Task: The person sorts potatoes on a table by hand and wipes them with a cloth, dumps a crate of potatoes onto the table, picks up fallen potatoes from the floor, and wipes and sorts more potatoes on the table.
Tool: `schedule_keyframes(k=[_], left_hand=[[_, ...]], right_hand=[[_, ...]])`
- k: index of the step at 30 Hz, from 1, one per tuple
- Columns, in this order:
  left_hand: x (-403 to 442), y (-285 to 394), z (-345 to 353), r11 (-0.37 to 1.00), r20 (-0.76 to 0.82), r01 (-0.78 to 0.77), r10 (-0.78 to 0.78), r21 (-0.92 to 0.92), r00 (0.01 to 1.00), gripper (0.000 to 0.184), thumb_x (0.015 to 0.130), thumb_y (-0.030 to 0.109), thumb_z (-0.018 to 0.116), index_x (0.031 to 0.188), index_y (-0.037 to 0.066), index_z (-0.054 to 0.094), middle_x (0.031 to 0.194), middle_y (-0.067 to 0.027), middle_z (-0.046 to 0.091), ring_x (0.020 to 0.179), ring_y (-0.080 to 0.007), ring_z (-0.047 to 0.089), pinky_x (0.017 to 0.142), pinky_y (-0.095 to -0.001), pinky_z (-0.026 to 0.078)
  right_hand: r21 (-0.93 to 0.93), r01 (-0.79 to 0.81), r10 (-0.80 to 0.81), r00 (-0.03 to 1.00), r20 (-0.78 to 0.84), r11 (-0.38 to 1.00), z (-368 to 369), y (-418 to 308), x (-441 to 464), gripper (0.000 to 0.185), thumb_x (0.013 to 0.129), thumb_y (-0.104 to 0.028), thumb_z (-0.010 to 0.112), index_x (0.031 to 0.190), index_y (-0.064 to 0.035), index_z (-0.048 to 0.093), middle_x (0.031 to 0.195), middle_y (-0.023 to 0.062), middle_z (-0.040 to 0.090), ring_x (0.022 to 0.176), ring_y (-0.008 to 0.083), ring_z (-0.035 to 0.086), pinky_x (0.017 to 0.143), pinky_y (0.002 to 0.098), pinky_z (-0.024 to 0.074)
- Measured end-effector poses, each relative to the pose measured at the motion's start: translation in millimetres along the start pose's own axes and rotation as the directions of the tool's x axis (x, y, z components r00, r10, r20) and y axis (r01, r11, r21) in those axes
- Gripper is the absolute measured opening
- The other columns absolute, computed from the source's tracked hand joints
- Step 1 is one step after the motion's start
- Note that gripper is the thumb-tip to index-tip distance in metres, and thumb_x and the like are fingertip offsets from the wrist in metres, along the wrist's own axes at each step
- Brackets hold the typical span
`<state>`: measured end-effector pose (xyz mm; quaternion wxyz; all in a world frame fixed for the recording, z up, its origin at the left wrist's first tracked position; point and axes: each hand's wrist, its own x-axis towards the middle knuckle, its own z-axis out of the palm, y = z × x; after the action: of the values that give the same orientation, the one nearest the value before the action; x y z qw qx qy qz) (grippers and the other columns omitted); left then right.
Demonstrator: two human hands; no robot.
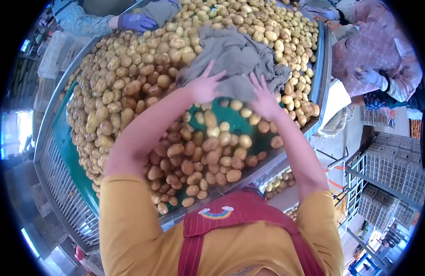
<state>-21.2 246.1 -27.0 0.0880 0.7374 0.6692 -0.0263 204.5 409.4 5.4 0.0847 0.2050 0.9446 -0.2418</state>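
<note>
A crumpled grey cloth (237,57) lies on a heap of potatoes (106,92) on a green-surfaced table. At the cloth's left front edge is my left hand (205,86), its fingers spread over the fabric. My right hand (264,99) touches the cloth's right front part, fingers apart and slightly blurred. Just below both hands a patch of green surface (226,116) shows between loose potatoes. More potatoes (194,161) lie nearer my body, some wet and brownish.
A metal rim (323,78) edges the table on the right; a slatted metal grate (67,184) is at the left. A co-worker's purple-gloved hand (136,22) rests on another grey cloth (158,13). Another co-worker (369,50) stands at the right. Stacked crates (396,161) are behind.
</note>
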Motion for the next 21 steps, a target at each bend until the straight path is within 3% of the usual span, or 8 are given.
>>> schedule_keyframes(k=[6,11,13,14,16,18,19,21], left_hand=[[-123.7,97.3,-47.2,0.963,0.233,-0.012,0.078,-0.27,0.969,0.056,0.082,0.033,0.073,0.136,0.047,0.061,0.165,-0.0036,0.03,0.151,-0.0478,0.021,0.084,-0.0504,0.058],[-78.8,63.2,-7.3,0.972,-0.019,0.035,-0.04,-0.232,0.999,0.053,0.082,0.028,0.072,0.134,0.035,0.064,0.16,0.002,0.04,0.15,-0.0423,0.027,0.078,-0.0452,0.06],[-55.8,48.1,-9.3,0.97,-0.121,0.096,-0.125,-0.224,0.985,0.045,0.09,0.029,0.066,0.134,0.023,0.064,0.146,-0.0046,0.057,0.138,-0.0353,0.048,0.084,-0.0408,0.059],[-49.1,32.6,-30.9,0.864,-0.048,0.23,-0.279,-0.448,0.959,0.043,0.092,0.03,0.064,0.133,0.018,0.064,0.142,-0.0068,0.06,0.132,-0.0334,0.053,0.087,-0.0397,0.057],[-57.5,23.0,-101.6,0.528,0.093,0.398,-0.511,-0.75,0.854,0.042,0.095,0.031,0.059,0.13,0.008,0.063,0.133,-0.0109,0.064,0.121,-0.03,0.059,0.093,-0.0381,0.054],[-92.3,30.9,-165.2,0.279,0.048,0.358,-0.727,-0.891,0.685,0.044,0.099,0.033,0.054,0.125,-0.002,0.062,0.126,-0.0141,0.067,0.111,-0.0268,0.062,0.099,-0.0375,0.049],[-118.4,28.8,-171.9,0.377,-0.19,0.231,-0.801,-0.897,0.568,0.039,0.097,0.03,0.055,0.121,0.0,0.064,0.119,-0.0126,0.068,0.105,-0.0278,0.063,0.103,-0.0381,0.046],[-165.9,33.7,-203.1,-0.002,-0.036,-0.191,-0.98,-0.982,0.195,0.038,0.101,0.029,0.051,0.126,0.003,0.062,0.124,-0.0144,0.066,0.113,-0.0296,0.062,0.104,-0.0429,0.046]], right_hand=[[-0.197,0.228,-0.191,0.963,0.19,0.953,40.9,-63.8,-122.1,0.101,0.07,-0.04,0.081,0.158,-0.0371,0.031,0.167,0.0114,0.02,0.153,0.0443,0.014,0.106,0.0823,0.0246],[-0.387,0.248,-0.212,0.968,0.133,0.888,18.6,-36.5,-44.9,0.086,0.075,-0.028,0.076,0.15,-0.0472,0.04,0.166,-0.0038,0.022,0.149,0.0309,0.031,0.104,0.0804,0.0306],[-0.485,0.337,-0.378,0.926,0.014,0.807,2.2,-17.4,-13.9,0.07,0.08,-0.026,0.071,0.146,-0.0402,0.05,0.153,-0.0019,0.049,0.136,0.0294,0.051,0.102,0.0694,0.0421],[-0.172,0.282,-0.28,0.959,0.039,0.944,-15.5,-2.0,8.6,0.059,0.084,-0.027,0.069,0.141,-0.0348,0.056,0.134,0.0013,0.061,0.122,0.0281,0.06,0.098,0.0592,0.0483],[0.376,-0.201,0.151,0.976,0.159,0.905,-91.9,-48.9,0.3,0.035,0.094,-0.028,0.066,0.128,-0.0173,0.068,0.085,0.005,0.075,0.087,0.0214,0.073,0.084,0.0332,0.0581],[0.519,0.217,-0.158,0.975,-0.155,0.827,-116.8,-37.3,0.5,0.036,0.093,-0.021,0.073,0.125,-0.0082,0.066,0.095,0.0041,0.073,0.091,0.0139,0.069,0.083,0.03,0.0563],[0.519,0.325,-0.205,0.939,-0.276,0.79,-125.9,-39.2,-1.0,0.037,0.091,-0.019,0.075,0.125,-0.0082,0.066,0.097,0.0037,0.072,0.092,0.0137,0.068,0.083,0.0296,0.0558],[0.535,0.383,-0.175,0.9,-0.398,0.754,-133.4,-38.4,-6.7,0.038,0.088,-0.017,0.077,0.123,-0.0075,0.067,0.1,0.0031,0.07,0.092,0.0137,0.067,0.083,0.0297,0.0553]])
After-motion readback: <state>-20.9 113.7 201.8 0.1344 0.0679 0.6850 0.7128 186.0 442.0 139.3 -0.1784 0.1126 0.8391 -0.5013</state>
